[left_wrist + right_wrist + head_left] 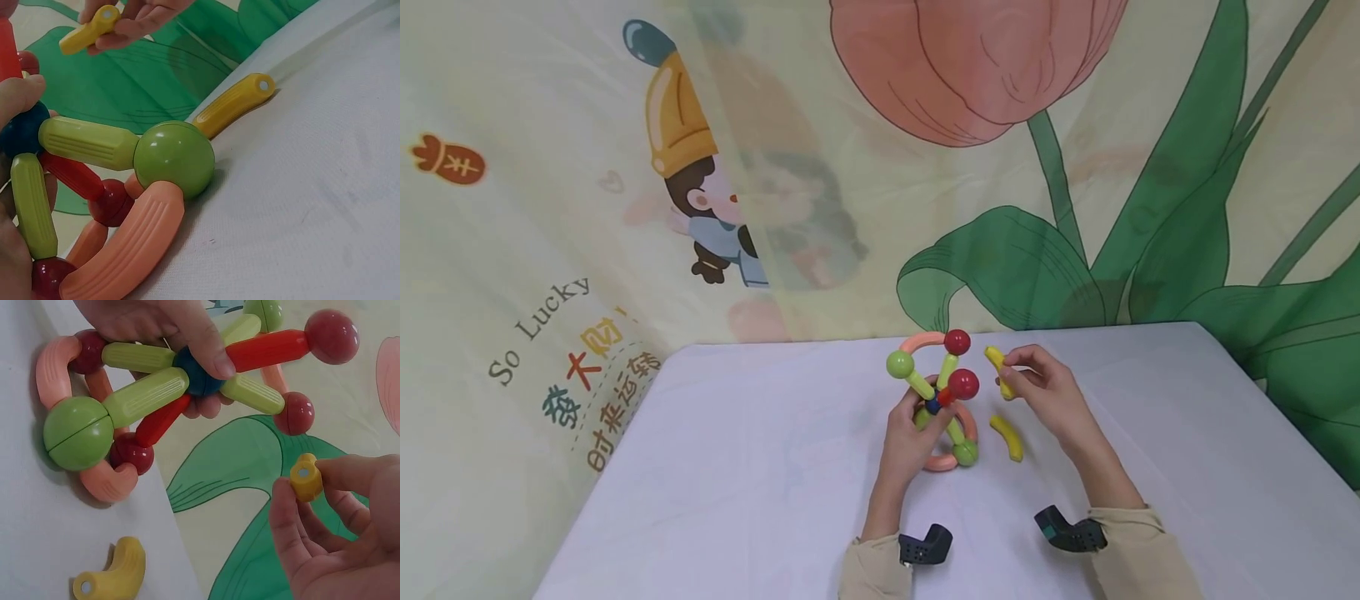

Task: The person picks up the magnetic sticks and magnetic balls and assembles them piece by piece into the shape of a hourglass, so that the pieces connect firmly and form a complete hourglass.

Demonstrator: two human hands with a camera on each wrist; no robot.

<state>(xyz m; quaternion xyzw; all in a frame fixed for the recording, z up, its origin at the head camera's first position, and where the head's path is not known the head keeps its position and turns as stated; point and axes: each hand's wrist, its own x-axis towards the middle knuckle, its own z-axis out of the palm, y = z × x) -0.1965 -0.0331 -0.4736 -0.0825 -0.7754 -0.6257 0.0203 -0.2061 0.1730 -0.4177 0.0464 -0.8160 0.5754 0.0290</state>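
Note:
My left hand (904,442) grips a structure of magnetic rods and balls at its dark blue centre ball (199,372). Light green rods (147,397) and red rods (267,351) branch from that ball to red balls (964,384) and green balls (174,160). Curved orange rods (128,250) join the lower balls, which rest on the table. To its right, my right hand (1048,392) pinches a curved yellow rod (306,480) between thumb and fingers, apart from the structure. Another curved yellow rod (1007,438) lies on the table between the hands.
A white cloth covers the table (760,483). Behind it hangs a printed curtain (820,167) with a large tulip and a cartoon figure. Each wrist carries a black camera mount, one at the left wrist (927,546) and one at the right wrist (1071,531).

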